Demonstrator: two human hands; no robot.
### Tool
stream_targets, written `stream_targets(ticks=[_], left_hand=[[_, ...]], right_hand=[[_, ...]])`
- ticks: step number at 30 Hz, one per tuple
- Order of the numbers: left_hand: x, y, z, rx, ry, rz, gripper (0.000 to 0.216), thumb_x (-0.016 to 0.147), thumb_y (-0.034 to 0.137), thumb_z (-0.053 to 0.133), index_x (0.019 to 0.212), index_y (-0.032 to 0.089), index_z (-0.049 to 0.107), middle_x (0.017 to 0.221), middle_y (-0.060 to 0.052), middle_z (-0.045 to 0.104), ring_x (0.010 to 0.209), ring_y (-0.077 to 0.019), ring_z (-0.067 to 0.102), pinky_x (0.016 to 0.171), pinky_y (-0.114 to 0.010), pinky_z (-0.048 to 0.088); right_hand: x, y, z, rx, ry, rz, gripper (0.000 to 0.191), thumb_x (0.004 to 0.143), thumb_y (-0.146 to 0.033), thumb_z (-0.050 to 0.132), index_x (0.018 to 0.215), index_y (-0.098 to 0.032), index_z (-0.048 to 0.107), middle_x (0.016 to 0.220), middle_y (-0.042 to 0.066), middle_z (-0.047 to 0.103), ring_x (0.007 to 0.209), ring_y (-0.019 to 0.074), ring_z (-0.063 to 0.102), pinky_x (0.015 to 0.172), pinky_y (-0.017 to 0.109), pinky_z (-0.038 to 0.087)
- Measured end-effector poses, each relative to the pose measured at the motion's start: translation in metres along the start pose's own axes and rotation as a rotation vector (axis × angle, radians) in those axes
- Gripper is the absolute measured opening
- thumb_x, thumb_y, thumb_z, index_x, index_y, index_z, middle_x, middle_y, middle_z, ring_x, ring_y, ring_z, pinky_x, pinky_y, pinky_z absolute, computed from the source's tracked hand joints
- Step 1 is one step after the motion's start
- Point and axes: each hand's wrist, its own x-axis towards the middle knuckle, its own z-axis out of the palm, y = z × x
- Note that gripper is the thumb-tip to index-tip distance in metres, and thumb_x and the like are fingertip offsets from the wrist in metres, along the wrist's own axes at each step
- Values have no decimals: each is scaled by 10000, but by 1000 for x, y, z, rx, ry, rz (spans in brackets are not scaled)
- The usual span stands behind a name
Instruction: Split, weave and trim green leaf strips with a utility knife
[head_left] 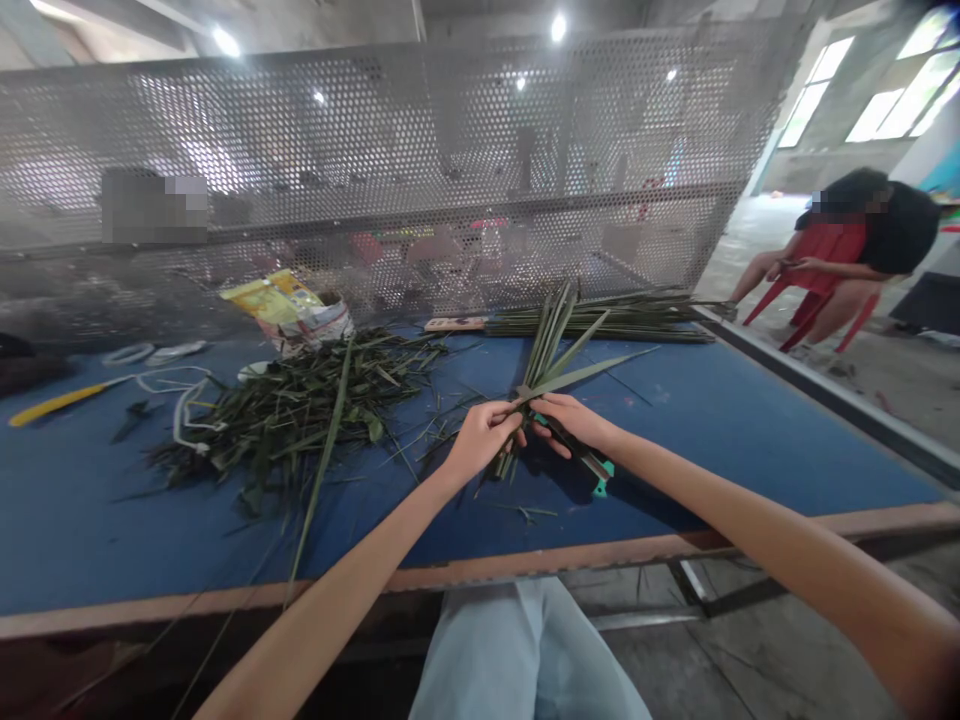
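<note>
Near the front of the table, my left hand is closed around the lower part of a bundle of long green leaf strips, which fans out away from me. My right hand meets it on the right, fingers curled, with thumb and forefinger pinching a leaf strip that crosses the bundle and points right. Under the right palm lies a dark, flat, narrow object with teal-green parts; its kind is unclear, and whether the right fingers also grip it is hidden.
A heap of leaf scraps covers the left of the blue table, with white cord, a yellow-handled tool and a yellow-white bag. More long leaves lie behind. A perforated metal screen stands at the back. Someone sits right.
</note>
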Motion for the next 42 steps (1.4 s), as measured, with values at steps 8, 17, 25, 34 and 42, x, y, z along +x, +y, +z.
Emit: stream_targets(ticks=[8,17,25,34,42], left_hand=[[0,-2,-3,24,23,-14,283,811,378,508,731,120,592,544,-30,606,389,-68,418,388,-183,319],[0,-4,-2,50,2,7,289,821,357,499,832,106,644,539,-18,598,394,-70,429,387,-179,325],[0,-4,-1,38,0,-12,289,815,386,519,805,116,620,547,-20,605,394,-73,441,387,-183,330],[-2,4,2,-13,31,-60,234,799,338,514,671,147,563,467,-1,571,384,-92,457,409,-205,311],[-11,15,2,7,-196,-42,222,723,264,552,536,146,534,445,23,461,409,-83,427,435,-215,317]], right_hand=[[4,-1,-16,55,99,-88,210,843,-334,433,905,-154,521,509,-84,422,261,68,394,306,206,291],[2,10,-4,5,15,-8,230,857,-400,456,812,-175,475,522,-84,457,267,58,398,298,201,270],[1,11,-2,-35,-51,-6,288,871,-408,443,709,-172,472,543,-65,485,278,47,413,307,196,294],[4,-1,-13,2,138,-111,190,809,-360,511,742,-183,497,484,-83,398,290,63,399,337,209,291],[9,-3,-72,249,650,-160,164,787,-343,560,748,-208,476,464,-70,376,372,81,371,385,206,359]])
